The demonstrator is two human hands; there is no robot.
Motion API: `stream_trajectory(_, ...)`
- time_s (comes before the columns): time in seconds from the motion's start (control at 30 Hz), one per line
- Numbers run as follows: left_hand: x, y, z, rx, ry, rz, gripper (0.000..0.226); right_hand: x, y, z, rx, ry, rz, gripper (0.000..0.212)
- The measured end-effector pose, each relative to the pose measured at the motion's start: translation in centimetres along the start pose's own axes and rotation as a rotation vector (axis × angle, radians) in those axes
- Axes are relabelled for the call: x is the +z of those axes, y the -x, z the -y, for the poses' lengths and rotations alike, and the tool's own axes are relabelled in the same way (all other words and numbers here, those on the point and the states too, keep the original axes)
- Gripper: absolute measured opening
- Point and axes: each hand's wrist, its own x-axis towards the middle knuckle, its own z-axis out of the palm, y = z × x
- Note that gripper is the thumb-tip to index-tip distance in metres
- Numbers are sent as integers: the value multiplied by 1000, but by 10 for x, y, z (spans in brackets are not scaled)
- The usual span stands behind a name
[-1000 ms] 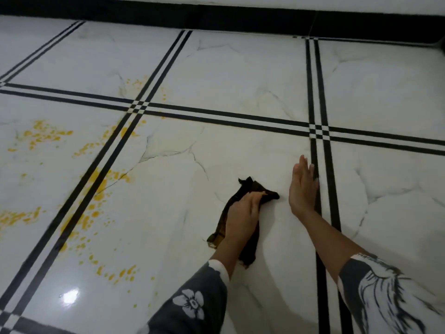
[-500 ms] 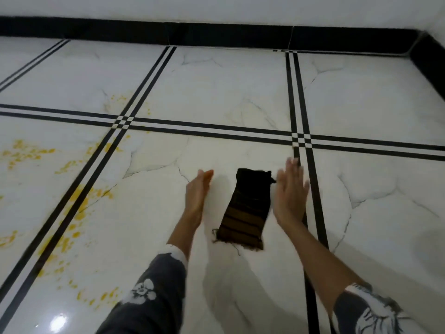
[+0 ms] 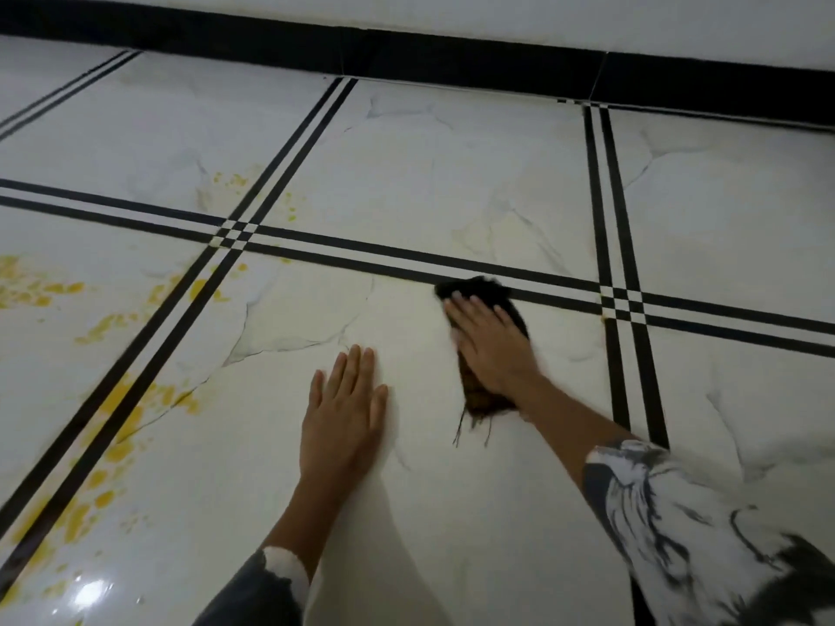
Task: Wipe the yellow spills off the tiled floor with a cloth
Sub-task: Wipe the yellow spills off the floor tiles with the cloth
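A glossy white marble-patterned tiled floor (image 3: 452,173) fills nearly the whole view, divided by paired black lines that cross at the left and at the right. Along its far edge runs a black skirting band (image 3: 452,56) under a plain white wall (image 3: 587,15). Yellow spills (image 3: 36,289) lie scattered over the left tiles, in blotches and drops on both sides of the slanting black lines and on the lines themselves; a fainter sprinkle sits beyond the left crossing. A bright glare of light (image 3: 90,589) shines on the floor at the lower left.

A white sleeve with black brush-like markings (image 3: 677,526) covers the right arm; a dark grey sleeve with a white cuff (image 3: 257,594) covers the left.

The left hand (image 3: 343,413) lies flat on a bare tile, palm down, fingers straight and close together, holding nothing. The right hand (image 3: 492,341), slightly blurred, presses flat on a dark black-and-brown fringed cloth (image 3: 481,402), fingers extended rather than curled. The cloth lies on the middle tile, its far end over the cross-running black lines, its fringed near end just beside the right wrist, well apart from the spills.
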Motion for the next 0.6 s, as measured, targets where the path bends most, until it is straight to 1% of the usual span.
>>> stream_trajectory(0.07,0,-1,0,-13,7,-10,70,-1,-16,-18,292,-55,-34,58)
stream_trajectory(0.1,0,-2,0,-16,10,-11,70,-1,-16,-16,336,-56,-39,57)
stream_trajectory(0.13,0,-3,0,-12,12,-12,70,0,-11,-7,258,-44,-53,59)
stream_trajectory(0.17,0,-2,-1,-14,18,-14,70,1,0,4,96,-33,-29,67)
stream_trajectory(0.2,0,-2,-1,-20,21,-17,70,3,9,10,-61,-33,33,75)
stream_trajectory(0.23,0,-2,-1,-21,26,-15,70,1,8,7,-167,-43,77,80)
stream_trajectory(0.27,-1,-1,-1,-21,33,-11,71,-2,0,1,-177,-60,77,79)
stream_trajectory(0.3,-1,-2,-2,-19,39,-11,71,-4,-11,-7,-73,-78,37,74)
stream_trajectory(0.33,-2,-1,-3,-22,44,-14,71,-6,-19,-11,77,-95,0,66)
stream_trajectory(0.37,-2,-2,-2,-26,47,-16,70,-4,-25,-7,167,-78,-11,58)
stream_trajectory(0.4,-2,-2,-2,-24,48,-15,70,-2,-26,1,155,-70,-8,55)
stream_trajectory(0.43,-3,-2,-3,-21,46,-11,70,-1,-23,10,48,-57,13,57)
stream_trajectory(0.5,-3,-2,-3,-34,48,-25,69,1,-19,20,-247,-40,91,65)
stream_trajectory(0.53,-3,-1,-3,-43,54,-31,69,0,-25,19,-285,-46,113,65)
stream_trajectory(0.57,-4,-1,-4,-43,56,-31,69,0,-34,17,-216,-53,78,60)
stream_trajectory(0.6,-4,-1,-5,-43,52,-28,69,0,-43,20,-110,-55,40,55)
